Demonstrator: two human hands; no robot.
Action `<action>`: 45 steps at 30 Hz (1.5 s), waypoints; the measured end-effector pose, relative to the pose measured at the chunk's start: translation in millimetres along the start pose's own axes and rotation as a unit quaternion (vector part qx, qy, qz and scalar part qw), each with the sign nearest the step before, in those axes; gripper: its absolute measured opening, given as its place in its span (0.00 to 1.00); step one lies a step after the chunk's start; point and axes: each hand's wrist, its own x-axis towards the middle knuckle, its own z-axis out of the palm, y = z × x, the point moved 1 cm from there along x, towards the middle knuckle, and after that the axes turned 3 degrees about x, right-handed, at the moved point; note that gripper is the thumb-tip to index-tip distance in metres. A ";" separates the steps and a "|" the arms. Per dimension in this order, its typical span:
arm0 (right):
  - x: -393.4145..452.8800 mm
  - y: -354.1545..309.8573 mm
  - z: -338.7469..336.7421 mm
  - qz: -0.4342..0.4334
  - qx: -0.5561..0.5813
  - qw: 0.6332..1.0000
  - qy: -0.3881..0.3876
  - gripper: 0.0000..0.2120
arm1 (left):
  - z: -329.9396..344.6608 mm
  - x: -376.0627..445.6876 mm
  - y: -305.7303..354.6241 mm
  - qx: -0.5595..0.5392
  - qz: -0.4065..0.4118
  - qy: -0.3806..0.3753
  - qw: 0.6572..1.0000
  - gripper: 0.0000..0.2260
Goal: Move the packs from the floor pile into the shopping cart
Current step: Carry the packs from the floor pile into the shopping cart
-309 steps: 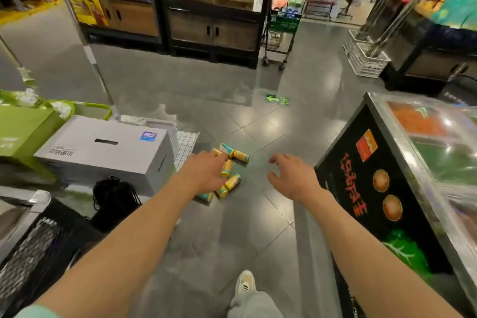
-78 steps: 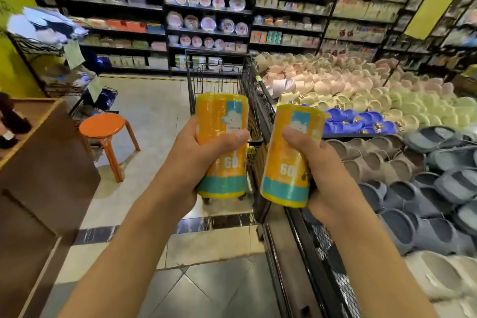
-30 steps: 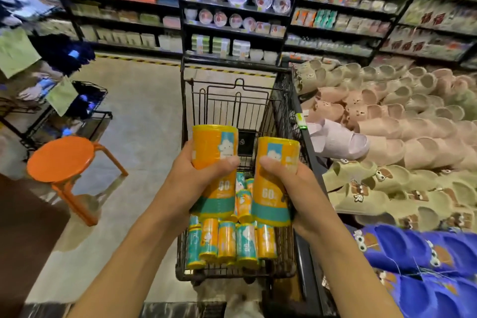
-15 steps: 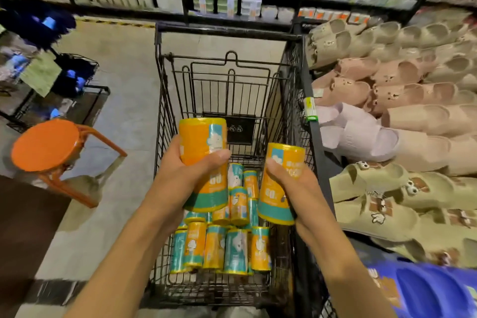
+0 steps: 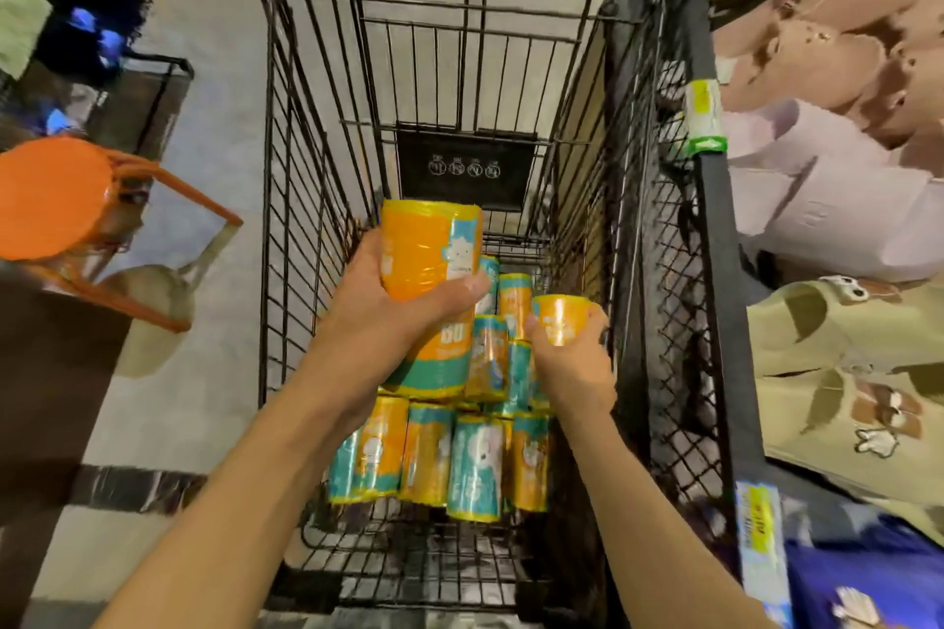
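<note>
Down in the middle of the frame, the black wire-mesh shopping cart [image 5: 316,128] stands open, its thin steel bars forming a deep grid basket with a dark plastic plate of small white symbols on its far wall; the symbols are too small to read. Both hands reach into it. The left hand [image 5: 388,317] has fingers and thumb curled round a glossy orange-and-teal cylindrical pack [image 5: 431,271], held upright above the basket floor; its shiny film wrap shows a white cartoon figure on a pale blue patch and the large digits "60", partly covered by the thumb. The right hand [image 5: 574,363] grips a second orange cylindrical pack [image 5: 559,317] lower down toward the cart's right wall, only its top showing above the fingers. Beneath them, a cluster of the same film-wrapped orange-and-teal packs [image 5: 449,455] rests on the wire floor in the lower centre, lying side by side, more stacked behind. At middle left an orange round-topped stool with metal legs [image 5: 51,197] stands on pale smooth floor tiles. Along the right edge, soft foam slippers [image 5: 838,51] in pink, lilac and olive lie heaped, some with cartoon eyes, beside a black mesh display rail carrying a yellow-green tag, its print blurred
</note>
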 end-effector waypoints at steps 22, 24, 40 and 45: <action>59.9 38.1 82.1 0.009 -0.206 0.976 -0.071 0.23 | -21.6 41.1 -56.2 0.034 -0.048 0.003 0.998 0.33; 57.5 41.3 80.4 -0.037 -0.232 0.970 -0.061 0.18 | -20.9 44.4 -59.2 0.054 -0.048 0.000 0.997 0.34; 47.9 2.6 33.2 -0.168 -0.202 0.965 0.012 0.10 | -4.9 156.3 -109.4 0.143 -0.054 0.026 0.988 0.37; 39.2 -3.3 16.7 -0.163 -0.147 0.975 0.019 0.08 | 8.8 222.1 -141.7 0.153 -0.071 0.065 0.983 0.43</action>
